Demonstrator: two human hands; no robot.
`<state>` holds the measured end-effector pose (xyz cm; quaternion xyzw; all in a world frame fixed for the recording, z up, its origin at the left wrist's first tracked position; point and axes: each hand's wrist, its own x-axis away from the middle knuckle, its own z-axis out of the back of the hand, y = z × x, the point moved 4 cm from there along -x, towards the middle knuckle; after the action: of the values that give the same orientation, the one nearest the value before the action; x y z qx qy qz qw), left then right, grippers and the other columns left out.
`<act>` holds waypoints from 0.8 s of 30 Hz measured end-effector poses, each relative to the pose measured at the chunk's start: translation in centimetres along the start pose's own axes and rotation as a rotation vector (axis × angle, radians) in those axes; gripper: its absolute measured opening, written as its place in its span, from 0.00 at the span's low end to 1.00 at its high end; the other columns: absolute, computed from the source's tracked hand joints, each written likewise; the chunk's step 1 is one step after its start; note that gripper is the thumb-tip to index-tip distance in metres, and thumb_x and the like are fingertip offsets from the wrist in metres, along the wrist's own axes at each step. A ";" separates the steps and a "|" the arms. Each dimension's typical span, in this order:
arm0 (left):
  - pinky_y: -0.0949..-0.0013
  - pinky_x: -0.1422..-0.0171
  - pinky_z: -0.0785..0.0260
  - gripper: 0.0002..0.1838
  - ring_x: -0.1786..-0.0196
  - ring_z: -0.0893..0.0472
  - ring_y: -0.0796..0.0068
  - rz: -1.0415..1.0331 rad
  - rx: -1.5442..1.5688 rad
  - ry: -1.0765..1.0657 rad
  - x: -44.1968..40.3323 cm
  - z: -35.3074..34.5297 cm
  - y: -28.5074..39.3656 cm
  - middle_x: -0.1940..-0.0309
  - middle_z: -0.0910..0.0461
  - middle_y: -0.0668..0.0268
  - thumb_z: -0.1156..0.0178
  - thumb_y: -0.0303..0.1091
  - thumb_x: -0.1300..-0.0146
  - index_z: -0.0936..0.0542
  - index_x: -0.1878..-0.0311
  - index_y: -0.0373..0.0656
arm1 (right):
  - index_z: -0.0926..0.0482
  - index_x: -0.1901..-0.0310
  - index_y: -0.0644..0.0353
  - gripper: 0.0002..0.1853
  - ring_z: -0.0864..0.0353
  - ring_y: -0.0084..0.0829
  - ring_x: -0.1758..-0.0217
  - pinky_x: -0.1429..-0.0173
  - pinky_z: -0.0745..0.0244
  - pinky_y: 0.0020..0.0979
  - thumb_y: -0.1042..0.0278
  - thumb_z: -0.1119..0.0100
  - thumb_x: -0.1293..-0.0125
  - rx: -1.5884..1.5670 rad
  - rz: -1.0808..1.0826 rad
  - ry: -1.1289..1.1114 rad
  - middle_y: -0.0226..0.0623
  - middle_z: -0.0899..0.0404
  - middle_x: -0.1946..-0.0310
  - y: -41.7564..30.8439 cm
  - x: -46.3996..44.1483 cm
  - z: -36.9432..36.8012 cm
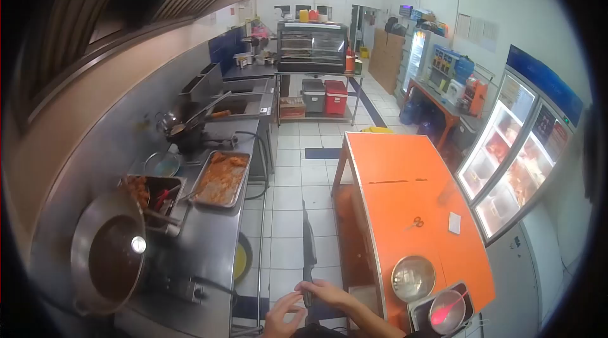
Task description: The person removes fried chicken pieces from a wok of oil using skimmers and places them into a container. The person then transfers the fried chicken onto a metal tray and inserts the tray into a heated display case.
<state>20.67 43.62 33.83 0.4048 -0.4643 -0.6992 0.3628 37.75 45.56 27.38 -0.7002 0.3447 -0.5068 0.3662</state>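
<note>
A long knife [308, 243] points up and away from me at the bottom centre, its dark blade over the white floor tiles. My right hand [322, 292] has its fingers closed on the knife near the lower end of the blade. Just to the left, my left hand [285, 317] is held beside the knife with its fingers apart and nothing in them. Part of the knife's lower end is hard to make out between the hands.
On the left steel counter [209, 243] are a large wok [107, 256], a tray of orange food [220, 178] and a pot. The orange table [405, 211] at the right holds scissors [417, 222], a metal bowl [413, 278] and a pink spoon [446, 310].
</note>
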 end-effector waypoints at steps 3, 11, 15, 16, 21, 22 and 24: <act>0.62 0.50 0.23 0.17 0.56 0.14 0.63 0.217 0.091 0.131 -3.8 2.6 -5.2 0.55 0.16 0.56 0.31 0.27 0.43 0.18 0.49 0.40 | 0.22 0.43 0.61 0.21 0.20 0.27 0.53 0.51 0.27 0.28 0.52 0.55 0.22 0.354 0.221 0.050 0.37 0.18 0.57 -6.3 -2.7 2.4; 0.69 0.51 0.27 0.09 0.57 0.21 0.73 0.482 0.307 0.560 -12.5 9.8 -15.4 0.59 0.21 0.63 0.37 0.27 0.34 0.24 0.54 0.36 | 0.21 0.52 0.61 0.17 0.39 0.15 0.77 0.73 0.44 0.23 0.55 0.53 0.22 0.562 0.133 0.295 0.21 0.35 0.79 -12.2 -19.0 9.7; 0.68 0.47 0.29 0.07 0.55 0.22 0.73 0.443 0.172 0.580 -17.9 13.3 -24.0 0.59 0.23 0.65 0.38 0.27 0.32 0.25 0.54 0.38 | 0.21 0.54 0.61 0.18 0.36 0.17 0.75 0.70 0.40 0.24 0.54 0.53 0.23 0.478 0.127 0.336 0.22 0.36 0.80 -15.1 -29.0 12.1; 0.68 0.47 0.29 0.07 0.55 0.22 0.73 0.447 0.192 0.603 -19.2 14.3 -25.7 0.59 0.23 0.65 0.38 0.27 0.32 0.25 0.54 0.38 | 0.21 0.55 0.60 0.18 0.36 0.17 0.75 0.71 0.40 0.24 0.54 0.54 0.22 0.355 0.135 0.343 0.22 0.36 0.80 -16.4 -31.3 12.6; 0.62 0.44 0.30 0.15 0.54 0.21 0.65 0.648 -0.035 0.529 -25.6 17.9 -27.7 0.57 0.18 0.59 0.45 0.38 0.27 0.21 0.50 0.34 | 0.22 0.54 0.63 0.17 0.39 0.14 0.79 0.76 0.44 0.21 0.56 0.54 0.21 0.325 0.312 0.303 0.21 0.36 0.79 -23.8 -41.3 13.7; 0.62 0.44 0.30 0.15 0.54 0.21 0.65 0.651 -0.036 0.548 -26.1 19.0 -27.7 0.57 0.18 0.59 0.45 0.38 0.27 0.21 0.50 0.34 | 0.24 0.54 0.62 0.14 0.38 0.14 0.78 0.75 0.43 0.21 0.59 0.52 0.22 0.338 0.351 0.300 0.22 0.34 0.78 -25.2 -42.7 13.0; 0.63 0.42 0.29 0.21 0.51 0.20 0.62 0.745 -0.033 0.468 -26.0 19.7 -29.4 0.54 0.17 0.56 0.45 0.41 0.27 0.23 0.43 0.32 | 0.25 0.55 0.61 0.11 0.37 0.14 0.78 0.75 0.42 0.20 0.62 0.50 0.23 0.359 0.400 0.274 0.23 0.33 0.77 -28.1 -45.4 11.5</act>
<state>9.68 82.53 16.85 0.3514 -0.4726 -0.4177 0.6919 40.63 100.11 28.35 -0.4676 0.4267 -0.5671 0.5270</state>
